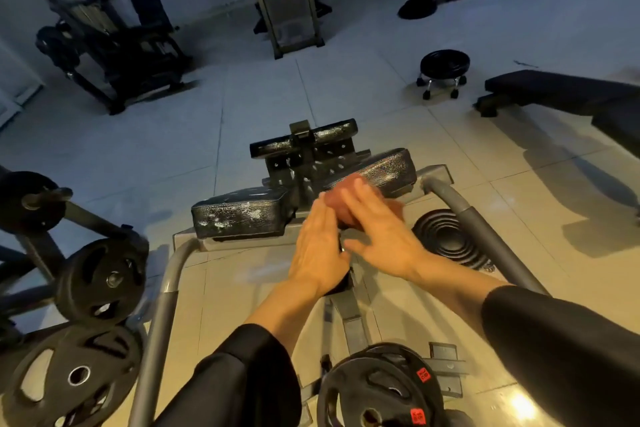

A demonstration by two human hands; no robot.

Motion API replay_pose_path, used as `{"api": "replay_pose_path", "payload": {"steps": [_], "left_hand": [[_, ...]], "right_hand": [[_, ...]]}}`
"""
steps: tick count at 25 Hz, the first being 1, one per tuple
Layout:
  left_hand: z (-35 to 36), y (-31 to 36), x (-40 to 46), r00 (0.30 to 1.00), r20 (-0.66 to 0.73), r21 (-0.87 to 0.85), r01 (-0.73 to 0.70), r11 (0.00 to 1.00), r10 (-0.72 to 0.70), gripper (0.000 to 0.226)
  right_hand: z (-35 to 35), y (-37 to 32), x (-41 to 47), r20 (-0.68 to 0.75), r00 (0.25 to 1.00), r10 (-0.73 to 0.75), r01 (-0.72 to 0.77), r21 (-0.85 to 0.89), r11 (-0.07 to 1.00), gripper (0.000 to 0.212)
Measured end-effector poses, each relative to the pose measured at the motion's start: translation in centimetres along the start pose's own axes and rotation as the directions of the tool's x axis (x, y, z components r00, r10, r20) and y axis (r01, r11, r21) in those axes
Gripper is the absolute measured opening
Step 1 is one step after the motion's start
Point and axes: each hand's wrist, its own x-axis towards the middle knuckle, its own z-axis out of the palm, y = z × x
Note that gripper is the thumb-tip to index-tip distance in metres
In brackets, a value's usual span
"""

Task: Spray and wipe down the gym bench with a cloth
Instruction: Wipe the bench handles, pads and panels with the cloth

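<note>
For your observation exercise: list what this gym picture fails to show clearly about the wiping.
- Head view: reddish cloth, motion-blurred, mostly behind the right hand; grip unclear.
- Left hand covers the machine's centre post.
- Spray bottle: none visible.
- Weight plate cut by the bottom edge.

The machine's left pad and right pad lie side by side at mid-frame, with a third pad just behind them. Both hands meet over the gap between the pads: left hand beside right hand, a cloth under the fingers. Left of the pads hang weight plates; another plate sits in front. Right of the pads lies a stack of discs. Behind and to the right stand a stool and a flat bench.
</note>
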Motion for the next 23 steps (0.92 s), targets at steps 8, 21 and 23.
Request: {"api": "replay_pose_path", "payload": {"steps": [8, 21, 23], "left_hand": [[-1.4, -0.4, 0.0, 0.999, 0.034, 0.105, -0.007, 0.994, 0.003, 0.093], [-0.9, 0.8, 0.2, 0.999, 0.032, 0.035, 0.031, 0.999, -0.032, 0.094], [-0.4, 1.0, 0.5, 0.997, 0.05, 0.052, 0.055, 0.997, -0.057, 0.093]], "right_hand": [[-2.4, 4.0, 0.5, -0.141, 0.98, -0.143, 0.072, -0.416, 0.907, 0.076], [-2.7, 4.0, 1.4, -0.05, 0.965, -0.256, 0.2, -0.488, 0.849, 0.083], [-4.1, 5.2, 1.1, -0.117, 0.98, -0.159, 0.088, -0.46, 0.884, 0.088]]}}
